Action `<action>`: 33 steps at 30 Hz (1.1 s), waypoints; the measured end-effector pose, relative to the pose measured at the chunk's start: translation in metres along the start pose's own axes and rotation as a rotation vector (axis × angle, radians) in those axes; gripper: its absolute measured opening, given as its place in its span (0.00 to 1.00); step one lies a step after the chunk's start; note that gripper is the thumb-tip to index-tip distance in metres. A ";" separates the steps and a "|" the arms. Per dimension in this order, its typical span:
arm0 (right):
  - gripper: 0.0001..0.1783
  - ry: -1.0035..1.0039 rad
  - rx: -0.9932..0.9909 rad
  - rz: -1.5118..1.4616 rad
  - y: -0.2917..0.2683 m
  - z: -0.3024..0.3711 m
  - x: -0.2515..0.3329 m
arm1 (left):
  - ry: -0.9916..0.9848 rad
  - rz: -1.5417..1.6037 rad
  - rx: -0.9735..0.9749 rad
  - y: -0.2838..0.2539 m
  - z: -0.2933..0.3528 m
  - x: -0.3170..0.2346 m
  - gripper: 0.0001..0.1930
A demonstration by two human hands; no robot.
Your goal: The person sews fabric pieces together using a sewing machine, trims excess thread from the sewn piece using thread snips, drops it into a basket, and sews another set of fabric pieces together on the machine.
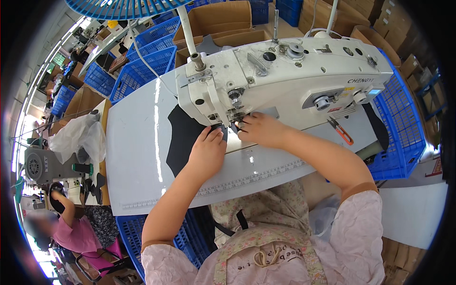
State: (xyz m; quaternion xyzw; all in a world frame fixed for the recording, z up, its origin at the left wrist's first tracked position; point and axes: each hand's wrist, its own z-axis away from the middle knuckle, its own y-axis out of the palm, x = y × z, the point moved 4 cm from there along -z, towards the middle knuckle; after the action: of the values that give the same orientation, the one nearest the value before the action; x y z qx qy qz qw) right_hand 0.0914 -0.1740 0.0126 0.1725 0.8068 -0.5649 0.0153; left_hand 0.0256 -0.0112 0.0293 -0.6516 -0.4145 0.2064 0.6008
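Note:
A white sewing machine [280, 76] stands on a pale work table, its needle end over a black fabric piece [183, 137]. My left hand [208, 151] rests on the fabric's right edge, fingers stretched toward the presser foot. Just right of the needle, my right hand [260, 130] has its fingers bent together close to the machine's needle parts. Whatever lies between those right fingertips is hidden. Part of the fabric disappears beneath the machine head.
Orange-handled thread snips [341, 131] lie right of my right forearm, near another black piece [376, 127]. A printed ruler [213, 189] runs along the table's front edge. Blue crates [396, 118] flank the table. At the left, a person in pink [78, 232] sits by another machine.

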 end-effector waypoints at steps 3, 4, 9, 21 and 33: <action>0.08 0.043 0.164 -0.024 0.005 0.000 0.000 | -0.010 0.035 0.052 0.004 0.002 0.003 0.10; 0.09 0.059 0.121 -0.033 0.006 0.002 0.001 | 0.005 0.038 0.071 0.005 0.002 0.002 0.11; 0.04 0.064 -0.082 -0.026 0.005 0.002 0.001 | 0.010 0.058 0.007 0.005 0.004 -0.001 0.13; 0.05 0.171 -0.079 -0.321 0.014 0.003 -0.004 | -0.023 0.040 0.049 0.005 0.002 -0.006 0.13; 0.12 0.316 -0.094 -0.370 0.013 0.002 0.002 | -0.051 0.039 0.038 0.004 0.000 -0.007 0.13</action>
State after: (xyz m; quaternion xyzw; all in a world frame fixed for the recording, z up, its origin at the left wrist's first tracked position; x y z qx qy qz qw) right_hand 0.0925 -0.1713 0.0000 0.1072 0.8425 -0.4858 -0.2066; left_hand 0.0226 -0.0164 0.0238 -0.6426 -0.4131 0.2422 0.5982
